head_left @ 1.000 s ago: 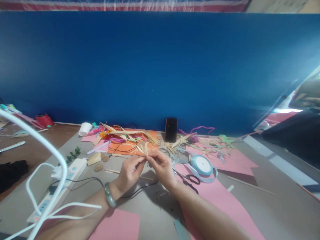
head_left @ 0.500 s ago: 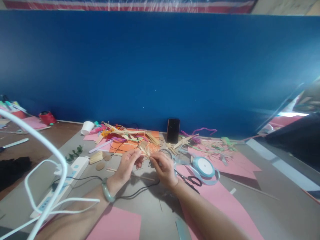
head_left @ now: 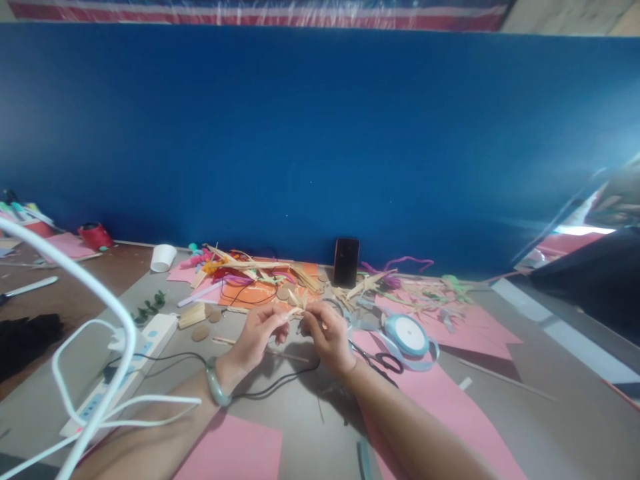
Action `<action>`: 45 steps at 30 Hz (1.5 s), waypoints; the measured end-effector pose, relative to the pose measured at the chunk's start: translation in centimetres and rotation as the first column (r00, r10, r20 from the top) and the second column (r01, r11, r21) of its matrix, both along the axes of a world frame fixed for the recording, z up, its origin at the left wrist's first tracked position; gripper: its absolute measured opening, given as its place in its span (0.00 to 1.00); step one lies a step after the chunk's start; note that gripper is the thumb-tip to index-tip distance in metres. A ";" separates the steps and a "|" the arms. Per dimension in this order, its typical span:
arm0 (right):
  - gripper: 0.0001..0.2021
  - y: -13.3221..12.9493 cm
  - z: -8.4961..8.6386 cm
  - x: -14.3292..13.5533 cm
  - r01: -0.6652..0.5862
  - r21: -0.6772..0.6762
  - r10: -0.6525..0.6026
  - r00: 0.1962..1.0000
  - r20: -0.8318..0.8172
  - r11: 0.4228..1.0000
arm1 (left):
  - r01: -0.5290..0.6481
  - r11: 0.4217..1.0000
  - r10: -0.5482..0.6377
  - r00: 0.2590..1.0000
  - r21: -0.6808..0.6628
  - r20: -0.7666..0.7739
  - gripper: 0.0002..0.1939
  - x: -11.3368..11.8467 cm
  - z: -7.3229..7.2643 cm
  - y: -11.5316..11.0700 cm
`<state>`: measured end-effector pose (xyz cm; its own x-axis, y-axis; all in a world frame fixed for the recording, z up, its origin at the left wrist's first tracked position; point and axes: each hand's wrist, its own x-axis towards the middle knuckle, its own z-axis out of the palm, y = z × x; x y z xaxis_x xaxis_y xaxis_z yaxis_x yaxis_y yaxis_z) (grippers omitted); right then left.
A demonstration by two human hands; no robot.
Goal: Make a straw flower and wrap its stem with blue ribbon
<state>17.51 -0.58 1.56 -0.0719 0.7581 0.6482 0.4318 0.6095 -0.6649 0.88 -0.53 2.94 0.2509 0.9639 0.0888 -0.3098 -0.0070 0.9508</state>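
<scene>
Both hands meet above the middle of the table, pinching a small bundle of pale straw-coloured strips [head_left: 299, 301], some of which fan upward. My left hand [head_left: 261, 331], with a green bangle [head_left: 217, 383] at its wrist, grips the strips' left side between thumb and forefinger. My right hand [head_left: 330, 335] is closed on the right side of the same bundle. The fingers partly hide it, so its exact make cannot be told. Just right of my right hand lie dark-handled scissors [head_left: 387, 362] and a spool of light-blue ribbon [head_left: 407, 334].
A power strip [head_left: 150, 347] with a looping white cable [head_left: 113, 300] stands at left. Behind the hands are heaped straw strips, orange paper [head_left: 245, 293] and an upright phone [head_left: 346, 262]. A white paper cup [head_left: 163, 258] sits back left; pink paper [head_left: 440, 407] covers the right. A blue partition [head_left: 310, 133] closes the back.
The strips have shifted slightly and more of their fanned tips show above the fingers. At back left, the white cup has tipped more upright and moved a little left.
</scene>
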 end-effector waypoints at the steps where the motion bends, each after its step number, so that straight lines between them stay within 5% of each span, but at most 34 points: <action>1: 0.07 0.1 0.0 0.0 0.006 -0.005 -0.006 1.000 -0.008 1.000 | 0.006 1.000 -0.006 1.000 0.004 -0.003 0.11 0.0 0.0 0.0; 10: 0.06 0.3 -0.8 0.3 -0.077 0.039 0.074 0.993 0.088 0.996 | -0.098 0.995 0.098 0.995 0.009 -0.030 0.17 -0.5 -0.2 1.0; 45: 0.04 0.7 -1.2 0.3 -0.060 0.097 0.052 0.995 0.083 0.994 | 0.102 0.983 -0.069 0.976 0.155 -0.207 0.17 0.0 0.0 0.3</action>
